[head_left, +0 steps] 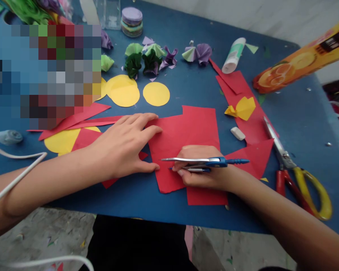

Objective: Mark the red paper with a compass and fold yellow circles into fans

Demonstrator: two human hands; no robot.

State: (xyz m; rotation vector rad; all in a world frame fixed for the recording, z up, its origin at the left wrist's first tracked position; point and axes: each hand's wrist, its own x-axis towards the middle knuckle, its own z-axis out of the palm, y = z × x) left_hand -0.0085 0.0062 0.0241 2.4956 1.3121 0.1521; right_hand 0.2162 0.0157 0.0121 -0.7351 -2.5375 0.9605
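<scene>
Red paper (172, 131) lies on the blue table in front of me. My left hand (130, 145) rests at its left side, fingers apart, thumb and fingertips at the paper's edge. Over the paper's middle, my right hand (200, 165) is closed around a drawing compass (217, 162) with blue-and-silver legs. Its tips point left. More red paper shows under the right hand and below it. Beside the left forearm, yellow paper (60, 141) lies partly under red strips (87, 122).
Scissors (285, 158) with red and yellow handles lie at the right, near an eraser (237, 133). Yellow paper circles (156, 94), folded paper flowers (134, 64), a glue stick (234, 55) and an orange packet (296, 62) are farther back. A white cable (19, 175) crosses my left forearm.
</scene>
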